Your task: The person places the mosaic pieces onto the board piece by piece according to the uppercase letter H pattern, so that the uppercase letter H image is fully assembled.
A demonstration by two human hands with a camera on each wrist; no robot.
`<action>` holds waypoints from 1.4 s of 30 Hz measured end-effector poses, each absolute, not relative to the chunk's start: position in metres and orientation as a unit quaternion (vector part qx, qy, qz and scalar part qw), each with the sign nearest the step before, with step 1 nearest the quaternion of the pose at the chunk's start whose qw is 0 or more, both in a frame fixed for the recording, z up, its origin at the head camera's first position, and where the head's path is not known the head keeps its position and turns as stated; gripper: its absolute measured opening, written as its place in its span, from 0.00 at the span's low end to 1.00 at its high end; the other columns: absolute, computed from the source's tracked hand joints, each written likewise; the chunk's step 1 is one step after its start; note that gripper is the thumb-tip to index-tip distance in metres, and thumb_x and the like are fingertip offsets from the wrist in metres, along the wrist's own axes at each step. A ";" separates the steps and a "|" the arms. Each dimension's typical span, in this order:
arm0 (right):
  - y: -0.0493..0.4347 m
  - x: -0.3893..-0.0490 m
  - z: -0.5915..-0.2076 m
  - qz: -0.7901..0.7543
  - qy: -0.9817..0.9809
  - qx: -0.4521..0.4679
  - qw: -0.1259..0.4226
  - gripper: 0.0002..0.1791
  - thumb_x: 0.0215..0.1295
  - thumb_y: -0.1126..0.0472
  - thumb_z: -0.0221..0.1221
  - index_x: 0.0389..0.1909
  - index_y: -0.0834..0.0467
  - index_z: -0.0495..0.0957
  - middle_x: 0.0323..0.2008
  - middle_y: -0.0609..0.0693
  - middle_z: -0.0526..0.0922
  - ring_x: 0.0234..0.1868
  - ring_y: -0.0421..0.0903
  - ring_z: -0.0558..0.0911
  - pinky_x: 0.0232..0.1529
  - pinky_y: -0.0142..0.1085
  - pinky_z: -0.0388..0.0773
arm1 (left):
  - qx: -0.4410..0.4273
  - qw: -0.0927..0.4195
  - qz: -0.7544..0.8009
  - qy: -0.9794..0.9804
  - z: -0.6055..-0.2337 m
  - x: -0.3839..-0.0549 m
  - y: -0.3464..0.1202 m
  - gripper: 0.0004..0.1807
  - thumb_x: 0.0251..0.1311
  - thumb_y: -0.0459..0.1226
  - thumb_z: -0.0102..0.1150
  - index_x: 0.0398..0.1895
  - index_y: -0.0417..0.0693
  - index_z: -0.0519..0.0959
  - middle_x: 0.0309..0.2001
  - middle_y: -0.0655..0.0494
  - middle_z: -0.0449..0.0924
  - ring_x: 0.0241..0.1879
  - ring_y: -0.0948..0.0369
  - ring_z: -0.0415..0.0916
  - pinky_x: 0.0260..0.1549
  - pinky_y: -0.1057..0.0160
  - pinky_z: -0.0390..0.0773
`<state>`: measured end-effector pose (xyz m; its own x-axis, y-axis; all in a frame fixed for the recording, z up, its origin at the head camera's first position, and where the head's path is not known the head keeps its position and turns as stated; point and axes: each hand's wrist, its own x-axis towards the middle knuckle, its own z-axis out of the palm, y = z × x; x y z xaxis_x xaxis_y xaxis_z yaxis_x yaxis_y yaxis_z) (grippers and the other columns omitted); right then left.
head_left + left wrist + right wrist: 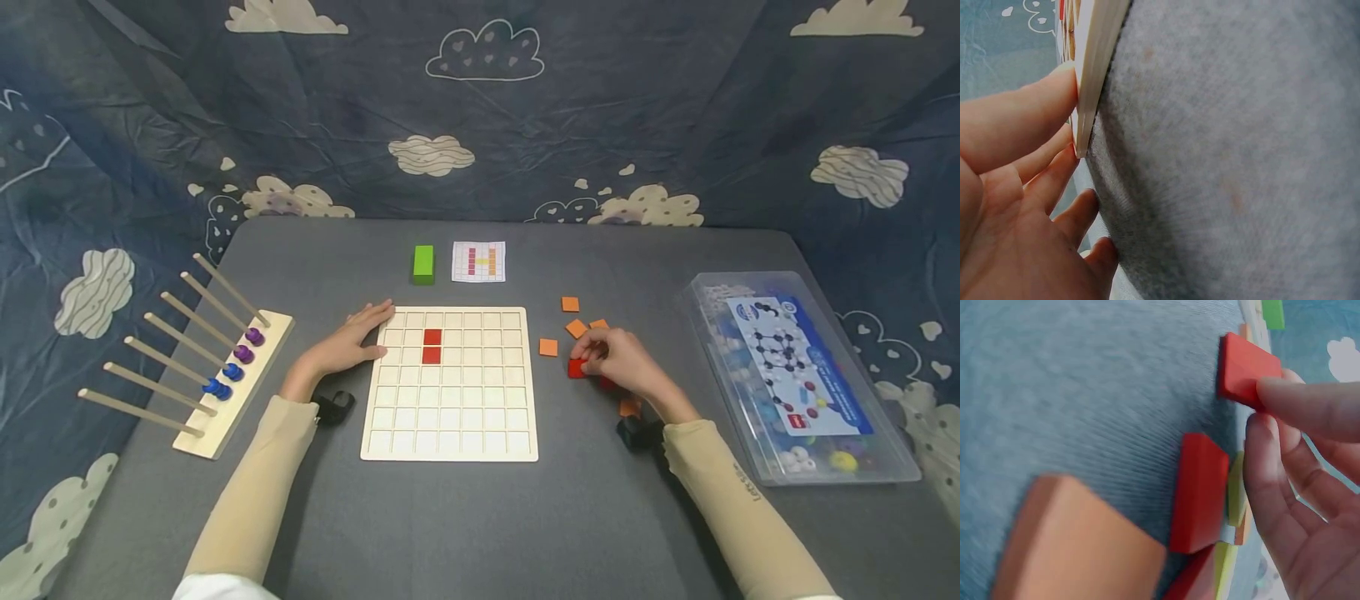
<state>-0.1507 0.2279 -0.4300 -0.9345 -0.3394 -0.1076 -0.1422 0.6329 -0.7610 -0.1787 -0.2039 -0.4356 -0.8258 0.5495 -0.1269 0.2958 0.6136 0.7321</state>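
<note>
A wooden grid board (450,400) lies flat on the table, with two red tiles (432,346) one above the other in its upper left part. My left hand (348,337) rests at the board's upper left edge; in the left wrist view the thumb (1035,112) touches the board's side (1092,81) and the fingers spread along the table. Right of the board, my right hand (618,358) pinches a red tile (1244,365) between thumb and fingers, low over the table. More red, orange and yellow-green tiles lie close by, partly hidden under that hand in the head view.
Loose orange tiles (548,347) lie between board and right hand. Behind the board are a green block (423,265) and a pattern card (478,262). A pegged wooden rack (262,350) with beads stands left; a clear plastic case (802,383) lies right.
</note>
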 end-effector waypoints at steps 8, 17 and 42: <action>0.225 -0.154 -0.420 -0.458 0.863 -0.129 0.168 0.07 0.57 0.73 0.60 0.37 0.67 0.81 0.32 0.55 0.81 0.32 0.47 0.78 0.34 0.36 0.77 | 0.242 0.170 0.365 0.883 -0.437 -0.180 -0.204 0.37 0.65 0.33 0.54 0.71 0.28 0.49 0.73 0.33 0.42 0.71 0.37 0.30 0.64 0.37 0.29; 0.184 -0.160 -0.417 -0.522 0.816 -0.126 0.213 0.09 0.59 0.71 0.58 0.40 0.67 0.80 0.34 0.55 0.80 0.33 0.48 0.79 0.39 0.38 0.78 | 0.244 0.169 0.365 0.883 -0.437 -0.180 -0.204 0.37 0.65 0.33 0.55 0.71 0.27 0.50 0.73 0.32 0.42 0.71 0.37 0.30 0.64 0.36 0.29; 0.048 -0.167 -0.426 -0.450 0.836 -0.224 0.220 0.06 0.56 0.75 0.59 0.30 0.63 0.80 0.22 0.48 0.79 0.21 0.41 0.76 0.25 0.29 0.73 | 0.226 0.170 0.357 0.890 -0.438 -0.181 -0.202 0.37 0.64 0.32 0.55 0.72 0.29 0.50 0.73 0.35 0.42 0.72 0.39 0.30 0.65 0.37 0.30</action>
